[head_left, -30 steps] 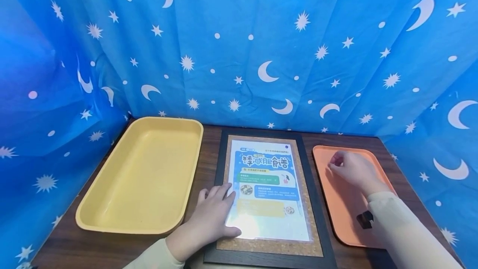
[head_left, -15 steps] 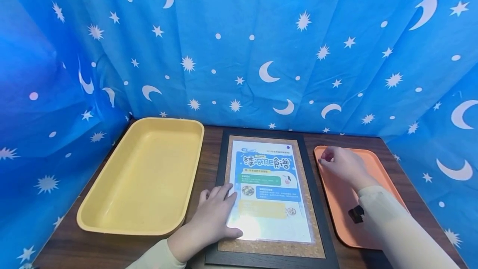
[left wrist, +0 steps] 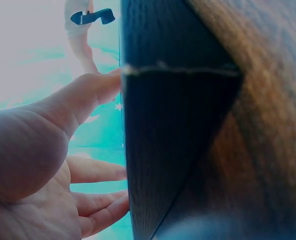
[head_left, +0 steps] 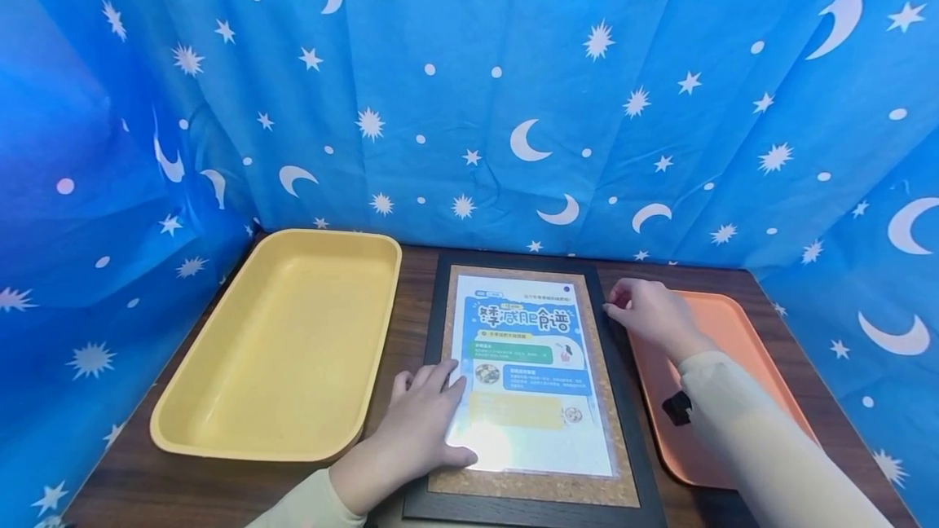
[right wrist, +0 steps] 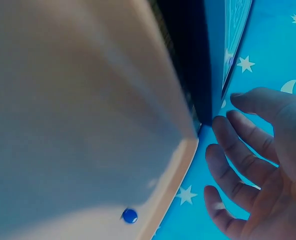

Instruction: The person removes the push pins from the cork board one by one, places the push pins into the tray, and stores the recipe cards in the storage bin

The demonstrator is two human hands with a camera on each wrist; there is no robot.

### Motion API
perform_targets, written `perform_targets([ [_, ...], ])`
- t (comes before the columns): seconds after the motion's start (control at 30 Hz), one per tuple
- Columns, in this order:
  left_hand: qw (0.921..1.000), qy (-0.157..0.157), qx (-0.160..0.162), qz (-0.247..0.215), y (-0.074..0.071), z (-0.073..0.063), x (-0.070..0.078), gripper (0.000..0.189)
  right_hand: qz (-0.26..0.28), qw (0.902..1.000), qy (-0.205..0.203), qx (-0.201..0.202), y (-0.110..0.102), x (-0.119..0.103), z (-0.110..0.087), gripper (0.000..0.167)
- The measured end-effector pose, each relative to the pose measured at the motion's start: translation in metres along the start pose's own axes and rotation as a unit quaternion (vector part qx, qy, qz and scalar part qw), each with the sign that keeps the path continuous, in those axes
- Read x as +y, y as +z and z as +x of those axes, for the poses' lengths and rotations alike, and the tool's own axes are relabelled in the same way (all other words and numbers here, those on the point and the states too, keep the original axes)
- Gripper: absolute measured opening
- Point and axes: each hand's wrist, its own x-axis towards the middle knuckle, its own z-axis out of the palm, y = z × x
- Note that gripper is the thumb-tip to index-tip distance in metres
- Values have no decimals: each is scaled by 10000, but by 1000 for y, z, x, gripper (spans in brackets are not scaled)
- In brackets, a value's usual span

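A black-framed cork board [head_left: 441, 316] lies on the table with a laminated poster [head_left: 543, 446] on it. At the poster's top right corner is a dark blue thumbtack [head_left: 568, 289]. My left hand [head_left: 418, 422] rests on the board's left side, fingers and thumb spread over the poster's edge. Above the gap between board and orange tray [head_left: 689, 463], my right hand [head_left: 653, 316] has thumb and forefinger brought together, pinching what looks like a small dark thumbtack [head_left: 607, 310], mostly hidden. Another blue thumbtack [right wrist: 130, 216] lies in the tray in the right wrist view.
To the left stands a deep yellow tray [head_left: 293, 349]. The wooden table [head_left: 407, 308] runs back to a blue curtain [head_left: 455, 104] printed with moons and stars. A black wrist mount [head_left: 676, 407] sits under my right sleeve, over the orange tray.
My right hand has moved left, from above the orange tray to the tray's left edge beside the board. My left hand stays on the board.
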Motion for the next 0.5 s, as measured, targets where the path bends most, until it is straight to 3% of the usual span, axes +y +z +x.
perform_targets([
  [0.5,9999,-5,-50,108,4,0,-2,101,155,9995,-259,76,13,-15,19,29],
])
